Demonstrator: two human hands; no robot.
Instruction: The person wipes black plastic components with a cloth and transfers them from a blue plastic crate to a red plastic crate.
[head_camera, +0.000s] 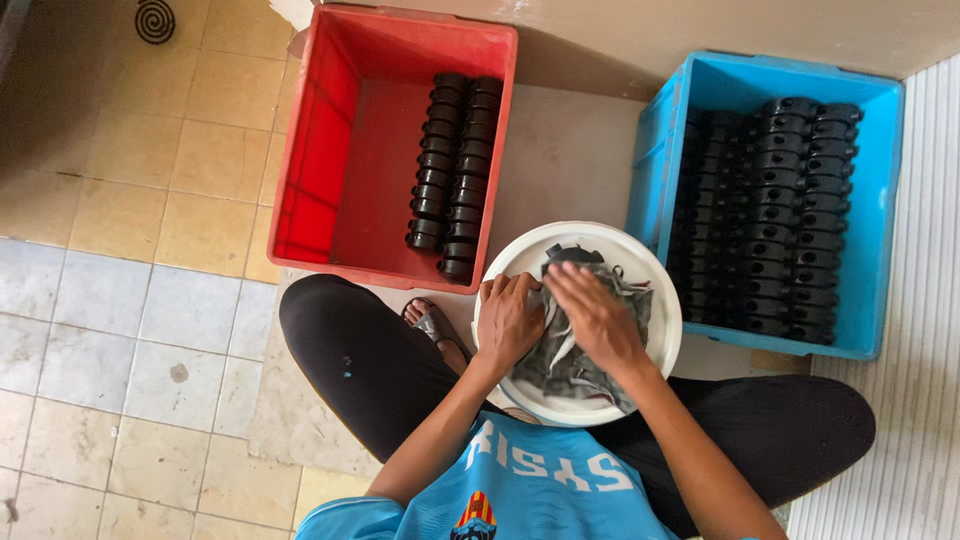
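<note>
A white bucket (520, 255) stands between my knees. Inside it lies a grey, stained rag (575, 365) wrapped around a black plastic part (572, 253) whose top edge shows at the far side. My left hand (507, 318) grips the rag and the part from the left. My right hand (598, 315) presses down on the rag over the part from the right. Both hands meet over the middle of the bucket.
A red crate (330, 150) at the upper left holds two rows of black ring-shaped parts (453, 170). A blue crate (680, 110) at the right is packed with several rows of the same black parts (770, 215). Tiled floor lies to the left. My sandalled foot (432, 322) rests by the red crate.
</note>
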